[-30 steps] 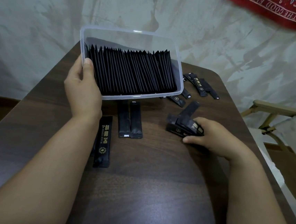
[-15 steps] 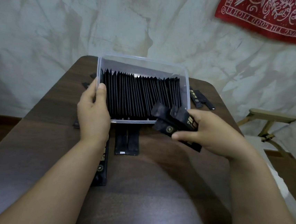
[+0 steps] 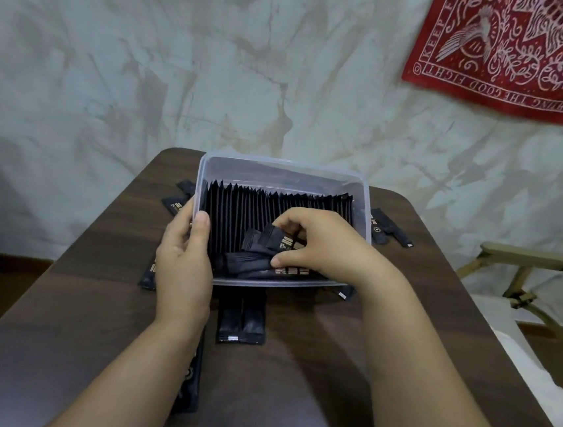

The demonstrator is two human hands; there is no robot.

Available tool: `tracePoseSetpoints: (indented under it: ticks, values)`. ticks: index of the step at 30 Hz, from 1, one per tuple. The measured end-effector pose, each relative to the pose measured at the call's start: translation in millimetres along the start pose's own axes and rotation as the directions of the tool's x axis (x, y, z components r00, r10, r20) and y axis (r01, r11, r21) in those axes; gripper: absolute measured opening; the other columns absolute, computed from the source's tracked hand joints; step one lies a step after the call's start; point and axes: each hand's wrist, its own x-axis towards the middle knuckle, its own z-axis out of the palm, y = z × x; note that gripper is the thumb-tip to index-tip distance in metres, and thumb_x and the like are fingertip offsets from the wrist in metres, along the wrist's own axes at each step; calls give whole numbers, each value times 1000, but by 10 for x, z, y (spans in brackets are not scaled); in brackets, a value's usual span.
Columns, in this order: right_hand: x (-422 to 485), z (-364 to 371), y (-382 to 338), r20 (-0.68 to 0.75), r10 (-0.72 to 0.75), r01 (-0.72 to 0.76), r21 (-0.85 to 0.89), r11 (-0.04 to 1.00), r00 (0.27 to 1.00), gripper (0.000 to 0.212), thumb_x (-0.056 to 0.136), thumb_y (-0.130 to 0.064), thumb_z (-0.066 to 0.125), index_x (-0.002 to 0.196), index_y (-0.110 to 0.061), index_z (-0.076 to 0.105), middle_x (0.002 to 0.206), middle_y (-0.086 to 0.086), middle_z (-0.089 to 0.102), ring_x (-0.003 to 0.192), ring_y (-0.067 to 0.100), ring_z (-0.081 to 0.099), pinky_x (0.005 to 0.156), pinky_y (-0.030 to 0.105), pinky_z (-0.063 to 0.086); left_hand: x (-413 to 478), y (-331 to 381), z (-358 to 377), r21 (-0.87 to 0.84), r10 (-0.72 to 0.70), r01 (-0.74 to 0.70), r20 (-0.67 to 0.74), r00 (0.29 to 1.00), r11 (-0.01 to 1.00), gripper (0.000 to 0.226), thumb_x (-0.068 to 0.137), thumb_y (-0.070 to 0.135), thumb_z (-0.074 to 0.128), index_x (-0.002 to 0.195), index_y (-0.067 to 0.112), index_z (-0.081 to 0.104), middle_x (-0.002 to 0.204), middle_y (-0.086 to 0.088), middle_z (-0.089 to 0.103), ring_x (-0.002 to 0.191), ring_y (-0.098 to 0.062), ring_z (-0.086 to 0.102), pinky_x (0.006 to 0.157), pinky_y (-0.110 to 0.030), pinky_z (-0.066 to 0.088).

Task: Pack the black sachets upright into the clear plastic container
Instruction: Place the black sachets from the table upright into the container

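— What sort of place is this?
— A room in a home, by the look of it: a stained, mottled plaster wall (image 3: 218, 69) with a red printed bandana (image 3: 515, 53) hung on it.
— Anything else?
— A dark wood-grain table (image 3: 291, 386) near that wall, and a wooden folding chair (image 3: 522, 267) beside it.

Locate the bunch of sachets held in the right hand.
Head view: the bunch of sachets is inside the clear plastic container, near its front wall, gripped by the right hand and lying across the upright packed sachets.
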Motion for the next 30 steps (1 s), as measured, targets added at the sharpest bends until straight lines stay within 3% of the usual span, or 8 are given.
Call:
tracePoseSetpoints:
  ticks: [5,9,15,18,20,22,25,30]
  values:
    - [-36,-78,79,22,11,-12,49,999,1000,26,75,-18,79,98,-24,70,86,-14,62,82,7,61,73,16,48,19,-22,10,35,5,-5,5,1000,999,34,105,22,43,134,23,59,129,7,65,122,-7,57,108,-41,44]
    - [-56,-85,107,84,-22,25,-35,999,996,32,73,-20,80,102,-25,68,84,-17,56,78,0,52,65,6,40,21,-52,13,39,-3,2,5,1000,999,34,104,23,44,135,22,58,130,6,64,124,-7,56,109,-41,43]
    - [-71,-130,125,80,-59,70,-152,986,995,14,82,-21,71,95,-17,72,88,-9,59,82,9,55,72,20,42,9,-60,-2,33,-31,31,0,1000,999,36,104,26,46,138,21,56,135,7,60,127,-5,53,111,-38,41]
    - [-101,-215,142,10,-85,85,-122,989,996,14,87,-26,66,97,-19,71,100,-7,56,89,9,53,76,14,39,-4,-40,-4,27,-32,32,3,999,999,36,103,25,46,137,21,56,135,7,60,127,-5,53,111,-37,41]
    - [-113,-284,138,-154,-99,84,-101,991,983,10,90,-29,60,93,-24,68,95,-8,55,86,8,51,73,16,38,-1,-39,-10,32,-31,30,7,1000,999,35,103,25,46,137,22,56,135,8,60,127,-4,53,111,-37,41]
    - [-126,-316,115,-390,-45,50,3,999,920,13,94,-30,53,85,-26,60,80,-3,58,74,13,52,66,28,40,-3,-33,-11,40,-34,34,8,999,999,36,103,25,46,137,22,56,136,8,60,127,-3,52,112,-36,41]
    - [-115,-300,106,-607,107,34,216,976,787,24,99,-28,43,78,-19,50,56,1,51,48,9,51,50,25,38,0,-29,-13,50,-32,32,3,999,998,35,103,25,46,137,21,57,136,7,59,127,-3,52,112,-36,41]
    - [-16,-228,236,-485,298,44,577,816,822,13,99,-15,46,98,-3,43,87,15,58,56,20,68,49,28,53,-1,-39,-20,67,-27,26,9,1000,997,35,103,28,46,136,25,57,135,9,60,126,-3,53,111,-37,42]
